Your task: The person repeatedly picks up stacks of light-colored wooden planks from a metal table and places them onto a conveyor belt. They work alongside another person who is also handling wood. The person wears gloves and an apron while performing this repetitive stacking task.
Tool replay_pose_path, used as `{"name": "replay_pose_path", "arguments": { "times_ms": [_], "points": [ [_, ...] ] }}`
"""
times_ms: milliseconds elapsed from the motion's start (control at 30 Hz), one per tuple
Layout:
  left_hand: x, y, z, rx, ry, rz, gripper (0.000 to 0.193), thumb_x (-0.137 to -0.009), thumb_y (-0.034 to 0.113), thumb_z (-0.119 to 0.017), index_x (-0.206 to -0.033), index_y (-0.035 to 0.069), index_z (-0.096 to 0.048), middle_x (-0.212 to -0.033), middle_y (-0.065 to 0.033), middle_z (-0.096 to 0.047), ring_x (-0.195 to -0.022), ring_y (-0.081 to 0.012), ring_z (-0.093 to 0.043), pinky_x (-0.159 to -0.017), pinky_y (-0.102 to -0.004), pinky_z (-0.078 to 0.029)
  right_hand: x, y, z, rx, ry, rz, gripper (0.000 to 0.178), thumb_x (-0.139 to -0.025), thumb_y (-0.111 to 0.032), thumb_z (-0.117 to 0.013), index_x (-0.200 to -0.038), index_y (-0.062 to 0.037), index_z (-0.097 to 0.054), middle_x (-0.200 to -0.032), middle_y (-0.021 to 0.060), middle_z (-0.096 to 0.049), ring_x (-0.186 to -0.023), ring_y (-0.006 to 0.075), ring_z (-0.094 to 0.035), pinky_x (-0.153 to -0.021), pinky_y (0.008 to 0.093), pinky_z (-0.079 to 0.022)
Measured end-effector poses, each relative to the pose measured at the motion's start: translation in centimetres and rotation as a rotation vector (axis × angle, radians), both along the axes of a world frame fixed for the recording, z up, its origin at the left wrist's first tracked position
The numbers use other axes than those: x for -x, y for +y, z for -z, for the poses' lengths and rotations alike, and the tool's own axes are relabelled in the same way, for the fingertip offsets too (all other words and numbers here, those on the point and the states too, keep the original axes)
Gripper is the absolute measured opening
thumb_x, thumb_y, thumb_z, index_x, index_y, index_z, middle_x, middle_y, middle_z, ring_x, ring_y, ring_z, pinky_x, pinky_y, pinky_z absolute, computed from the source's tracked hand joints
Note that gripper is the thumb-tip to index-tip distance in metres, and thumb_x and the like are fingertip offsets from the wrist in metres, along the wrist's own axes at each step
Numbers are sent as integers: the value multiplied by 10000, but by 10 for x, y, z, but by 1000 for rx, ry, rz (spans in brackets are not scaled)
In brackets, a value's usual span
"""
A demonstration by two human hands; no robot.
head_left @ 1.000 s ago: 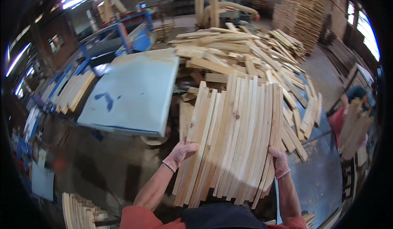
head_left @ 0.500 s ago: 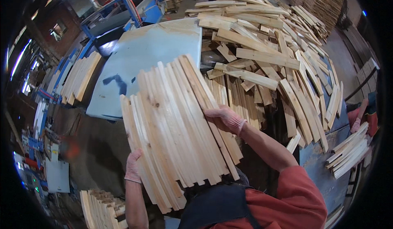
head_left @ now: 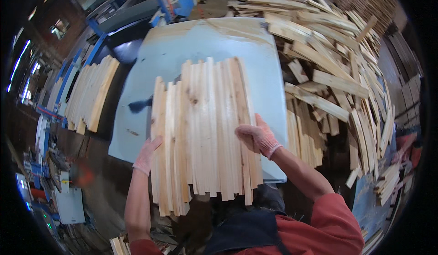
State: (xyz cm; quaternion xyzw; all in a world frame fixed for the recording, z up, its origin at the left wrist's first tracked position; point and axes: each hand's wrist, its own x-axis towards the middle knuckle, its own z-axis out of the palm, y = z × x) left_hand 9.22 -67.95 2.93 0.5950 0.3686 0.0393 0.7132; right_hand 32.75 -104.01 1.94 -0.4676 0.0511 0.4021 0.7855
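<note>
A bundle of pale wooden strips (head_left: 205, 127), side by side with uneven ends, is squeezed between my two gloved hands. My left hand (head_left: 148, 153) presses against the bundle's left edge. At the right edge my right hand (head_left: 260, 136) grips it, thumb lying over the top face. The bundle's far part overlaps a light-blue board table (head_left: 182, 40); whether it rests on that surface or hangs above it, I cannot tell. Its near ends stick out over the table's front edge, toward my dark apron.
A large loose heap of boards (head_left: 337, 77) lies to the right of the table. More strips (head_left: 91, 91) sit side by side on blue-framed machinery at the left. Another person's arm (head_left: 404, 145) shows at the far right, above some boards (head_left: 388, 182). A strip stack (head_left: 119, 246) stands at lower left.
The bundle, tilted before, is now nearly straight and further over the blue table. Both hands keep their hold. My view has turned, so the table and the heap appear further right.
</note>
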Motion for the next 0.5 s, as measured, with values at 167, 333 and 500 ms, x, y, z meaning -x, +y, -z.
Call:
{"name": "replay_pose_path", "arguments": {
  "times_ms": [167,333,500],
  "points": [
    [-47,105,-37,-427,49,237,717,-955,464,-767,-1440,-39,-604,-1292,-181,-726,-1133,-268,-718,-1017,-381,-558,13,109,-8,44,-47,112,451,-932,40,-752,-1285,-49,-485,-1004,121,-653,-861,223,-716,-721,352,-638],
    [-42,233,-16,-1167,394,178,1047,-849,583,-819,-1619,-2,-416,-1380,-244,-674,-1251,-370,-669,-1090,-467,-509,42,246,-9,110,-82,158,392,-960,-34,-751,-1275,-32,-518,-1030,119,-667,-846,229,-709,-717,379,-631],
    [-42,308,-59,-1129,557,379,1214,-825,781,-731,-1713,93,-269,-1716,-244,-312,-1534,-394,-392,-1225,-493,-345,58,362,-20,240,-227,203,333,-959,-123,-754,-1213,-39,-555,-1050,120,-697,-859,217,-708,-743,372,-618]
  ]
}}
